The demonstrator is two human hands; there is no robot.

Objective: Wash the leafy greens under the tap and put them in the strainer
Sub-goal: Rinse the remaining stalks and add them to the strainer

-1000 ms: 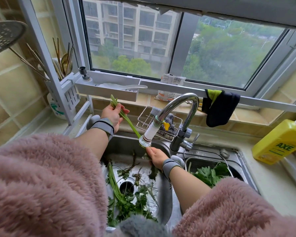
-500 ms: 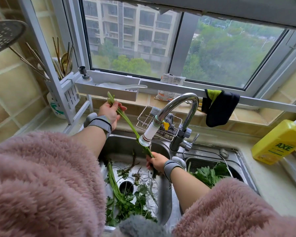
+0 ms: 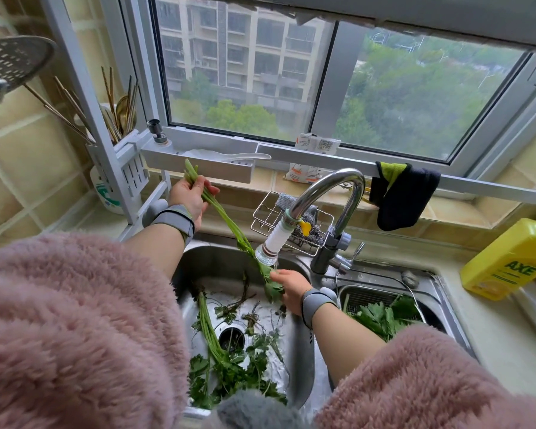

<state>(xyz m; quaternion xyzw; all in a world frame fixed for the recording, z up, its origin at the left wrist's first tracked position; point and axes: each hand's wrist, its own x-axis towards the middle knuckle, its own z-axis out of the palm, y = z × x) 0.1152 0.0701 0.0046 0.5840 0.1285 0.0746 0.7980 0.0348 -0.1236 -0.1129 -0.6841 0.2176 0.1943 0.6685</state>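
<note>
Green stalks stretch across the head view: the left hand [image 3: 190,195] is curled round the stem end of the leafy bunch [image 3: 229,221], lifted up by the window ledge, while the right hand [image 3: 291,287] pinches the leafy tip down low, right beneath the tap nozzle [image 3: 268,249]. Water looks to be running there, though it is hard to make out. Below, in the left sink basin [image 3: 217,261], loose greens [image 3: 229,363] and scraps lie round the drain. Over in the right basin sits the strainer [image 3: 381,297], washed leaves [image 3: 381,317] piled inside. Beside it on the counter, a yellow detergent bottle [image 3: 511,261]. Fluffy pink sleeves [image 3: 75,320] frame it all.
</note>
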